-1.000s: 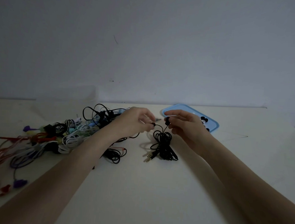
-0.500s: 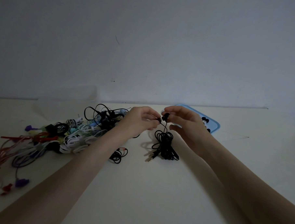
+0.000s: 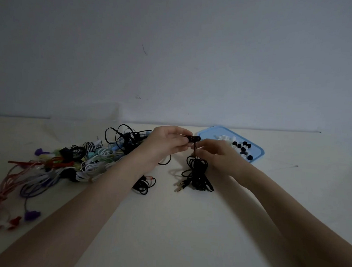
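Pinching a black earbud (image 3: 195,138) at the fingertips of the left hand (image 3: 166,143), raised above the table (image 3: 167,223) and just in front of the near corner of a blue tray (image 3: 257,157). Just below and to the right of it, the right hand (image 3: 218,155), fingers bent toward the thin cord under the earbud; impossible to tell whether pinching the cord or only touching it. Down from the earbud, by that cord, to a black cable bundle (image 3: 197,174) lying on the table between the 2 forearms, with 2 metal jack plugs (image 3: 182,186) poking out at its near left. In the tray, white ear tips (image 3: 225,138) and black ear tips (image 3: 242,148). Left of the left forearm, a heap of coloured cables (image 3: 85,159); close by that forearm, 1 small black coil (image 3: 143,184), apart from the bundle.
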The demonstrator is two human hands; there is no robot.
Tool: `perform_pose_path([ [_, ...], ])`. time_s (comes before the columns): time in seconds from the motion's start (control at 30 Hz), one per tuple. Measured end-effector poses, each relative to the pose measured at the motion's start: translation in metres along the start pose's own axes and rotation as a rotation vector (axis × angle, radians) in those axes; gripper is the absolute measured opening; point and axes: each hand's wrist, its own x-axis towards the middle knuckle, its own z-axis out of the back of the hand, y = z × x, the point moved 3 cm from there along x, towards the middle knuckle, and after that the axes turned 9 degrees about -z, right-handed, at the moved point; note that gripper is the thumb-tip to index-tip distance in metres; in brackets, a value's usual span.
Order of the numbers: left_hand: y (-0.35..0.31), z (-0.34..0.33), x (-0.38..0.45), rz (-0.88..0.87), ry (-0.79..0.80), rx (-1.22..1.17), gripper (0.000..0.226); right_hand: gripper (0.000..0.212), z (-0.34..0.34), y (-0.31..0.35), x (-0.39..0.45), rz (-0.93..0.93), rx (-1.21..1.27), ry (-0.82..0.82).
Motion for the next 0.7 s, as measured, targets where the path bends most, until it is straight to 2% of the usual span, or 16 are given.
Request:
perform_pose_path([
  [0.1, -0.004, -0.003, -0.003, 0.036, 0.015, -0.006, 0.02, 0.019, -0.004, 0.004, -0.002, -0.021, -0.299, 0.024],
  [0.23, -0.008, -0.005, -0.006, 0.139, 0.017, -0.027, 0.016, 0.021, -0.008, 0.01, -0.006, -0.035, -0.386, -0.066],
  [0.3, -0.01, -0.006, -0.009, 0.113, 0.059, 0.022, 0.009, 0.015, -0.006, 0.017, -0.009, -0.05, -0.318, -0.081],
  [0.37, -0.014, -0.003, -0.01, 0.008, 0.091, 0.276, 0.014, 0.011, -0.001, 0.03, -0.011, -0.055, -0.247, -0.069],
  [0.43, -0.026, 0.002, -0.01, -0.094, 0.043, 0.436, 0.014, 0.01, 0.003, 0.048, -0.009, -0.036, -0.223, -0.091],
  [0.6, -0.07, 0.042, -0.007, -0.258, -0.122, 0.421, 0.015, 0.012, -0.002, 0.1, 0.017, 0.021, 0.046, -0.162],
  [0.7, -0.091, 0.08, -0.005, -0.287, -0.209, 0.536, 0.027, 0.01, -0.021, 0.134, 0.043, 0.042, 0.266, -0.165],
])
